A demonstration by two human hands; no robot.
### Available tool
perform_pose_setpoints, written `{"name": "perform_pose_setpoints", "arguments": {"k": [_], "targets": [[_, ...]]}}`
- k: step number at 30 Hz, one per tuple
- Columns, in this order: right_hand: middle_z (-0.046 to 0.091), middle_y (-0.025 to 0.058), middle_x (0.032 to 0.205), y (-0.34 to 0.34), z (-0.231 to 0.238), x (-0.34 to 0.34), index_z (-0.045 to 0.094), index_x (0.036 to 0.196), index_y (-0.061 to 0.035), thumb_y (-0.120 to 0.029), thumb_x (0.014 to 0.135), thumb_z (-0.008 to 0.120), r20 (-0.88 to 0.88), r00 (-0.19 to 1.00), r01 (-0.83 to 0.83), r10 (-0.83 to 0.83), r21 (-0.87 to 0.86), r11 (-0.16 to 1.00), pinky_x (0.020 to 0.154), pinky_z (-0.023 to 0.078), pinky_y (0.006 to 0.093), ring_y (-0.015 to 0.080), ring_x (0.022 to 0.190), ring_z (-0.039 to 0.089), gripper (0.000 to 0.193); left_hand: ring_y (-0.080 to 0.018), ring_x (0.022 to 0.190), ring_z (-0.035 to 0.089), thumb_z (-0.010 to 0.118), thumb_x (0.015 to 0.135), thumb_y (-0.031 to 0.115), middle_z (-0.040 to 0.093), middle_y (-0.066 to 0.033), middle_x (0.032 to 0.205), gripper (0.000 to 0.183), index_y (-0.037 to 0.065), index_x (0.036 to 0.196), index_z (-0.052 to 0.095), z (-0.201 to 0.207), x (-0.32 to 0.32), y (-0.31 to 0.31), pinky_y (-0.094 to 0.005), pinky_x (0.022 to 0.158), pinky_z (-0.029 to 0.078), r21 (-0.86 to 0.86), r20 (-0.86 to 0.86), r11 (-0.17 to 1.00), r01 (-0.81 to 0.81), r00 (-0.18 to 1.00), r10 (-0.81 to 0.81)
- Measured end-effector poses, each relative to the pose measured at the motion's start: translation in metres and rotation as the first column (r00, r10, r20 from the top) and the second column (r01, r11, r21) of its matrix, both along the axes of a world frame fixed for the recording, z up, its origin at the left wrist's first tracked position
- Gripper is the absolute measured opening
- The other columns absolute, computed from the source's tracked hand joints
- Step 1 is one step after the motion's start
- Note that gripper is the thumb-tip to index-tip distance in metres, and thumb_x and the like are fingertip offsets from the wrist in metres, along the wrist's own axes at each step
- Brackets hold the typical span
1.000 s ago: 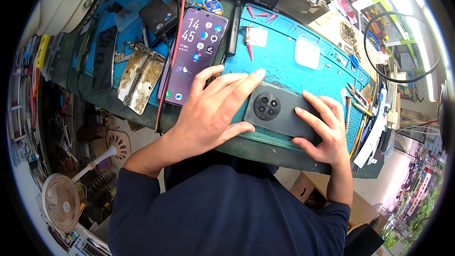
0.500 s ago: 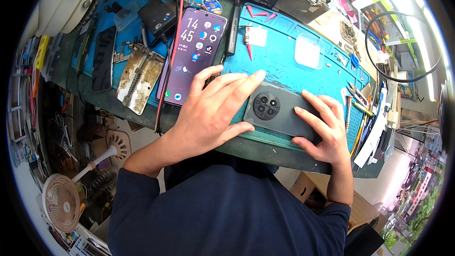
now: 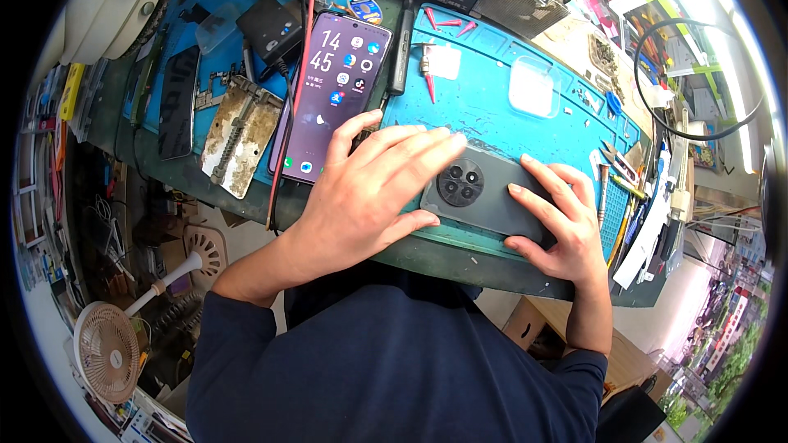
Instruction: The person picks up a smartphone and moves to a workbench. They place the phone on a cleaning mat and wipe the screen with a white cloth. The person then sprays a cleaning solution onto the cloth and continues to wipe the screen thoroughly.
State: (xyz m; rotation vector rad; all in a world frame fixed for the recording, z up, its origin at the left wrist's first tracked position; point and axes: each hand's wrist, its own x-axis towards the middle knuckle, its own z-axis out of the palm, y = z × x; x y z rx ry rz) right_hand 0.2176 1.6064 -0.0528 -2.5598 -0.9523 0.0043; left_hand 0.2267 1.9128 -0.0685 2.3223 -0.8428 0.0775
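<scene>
A dark grey phone lies back up on the blue work mat, its round black camera module toward the left. Over its left end my left hand is open, fingers stretched. The index fingertip is at the far edge beside the camera module and the thumb at the near left corner. My right hand straddles the right end, with fingertips on the back and far edge and the thumb at the near edge. The phone's underside is hidden.
A lit purple-screened phone lies left of the mat's middle, a red cable crossing beside it. Further left are a worn metal phone frame and a dark phone screen. A clear plastic box and pliers lie right.
My left index fingertip has moved slightly right and nearer, toward the phone's far edge by the camera module. My right hand keeps its place on the phone.
</scene>
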Motion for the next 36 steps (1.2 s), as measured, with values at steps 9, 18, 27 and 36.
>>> {"name": "perform_pose_setpoints", "arguments": {"k": [9, 18, 27, 36], "targets": [[0.060, 0.0135, 0.142, 0.000, 0.001, 0.001, 0.071, 0.124, -0.0108, -0.031, 0.067, 0.086, 0.003, 1.000, -0.007, 0.007, 0.009, 1.000, 0.100, 0.045, 0.0439, 0.0329, 0.114, 0.059, 0.062, -0.0202, 0.112, 0.048, 0.082, 0.072, 0.032, 0.053, -0.0010, 0.114, 0.059, 0.023, 0.129, 0.070, -0.006, -0.016, -0.005, -0.0483, 0.114, 0.029, 0.150, 0.189, 0.984, -0.092, 0.980, 0.063], [0.060, 0.0136, 0.143, 0.000, 0.001, 0.001, 0.071, 0.125, -0.0107, -0.032, 0.068, 0.086, 0.001, 1.000, -0.009, 0.009, 0.002, 1.000, 0.101, 0.045, 0.0440, 0.0329, 0.114, 0.058, 0.062, -0.0209, 0.112, 0.047, 0.082, 0.072, 0.032, 0.053, -0.0010, 0.113, 0.060, 0.023, 0.131, 0.070, -0.010, -0.018, -0.005, -0.0481, 0.112, 0.031, 0.162, 0.165, 0.981, -0.104, 0.983, 0.077], [0.059, 0.0136, 0.144, -0.001, 0.003, 0.001, 0.071, 0.126, -0.0114, -0.033, 0.069, 0.086, -0.014, 1.000, -0.013, 0.013, -0.006, 1.000, 0.101, 0.045, 0.0426, 0.0324, 0.115, 0.058, 0.063, -0.0224, 0.114, 0.046, 0.082, 0.074, 0.031, 0.054, -0.0024, 0.116, 0.059, 0.021, 0.131, 0.069, -0.006, -0.016, -0.005, -0.0487, 0.111, 0.032, 0.180, 0.187, 0.980, -0.082, 0.981, 0.048], [0.058, 0.0117, 0.146, -0.002, 0.004, 0.000, 0.069, 0.129, -0.0130, -0.037, 0.073, 0.083, -0.033, 0.999, -0.007, 0.006, -0.034, 0.999, 0.103, 0.043, 0.0424, 0.0323, 0.118, 0.057, 0.063, -0.0213, 0.114, 0.051, 0.081, 0.074, 0.029, 0.059, -0.0030, 0.130, 0.055, 0.015, 0.127, 0.070, -0.005, -0.012, -0.005, -0.0478, 0.112, 0.035, 0.165, 0.196, 0.986, -0.034, 0.981, 0.001]]}}
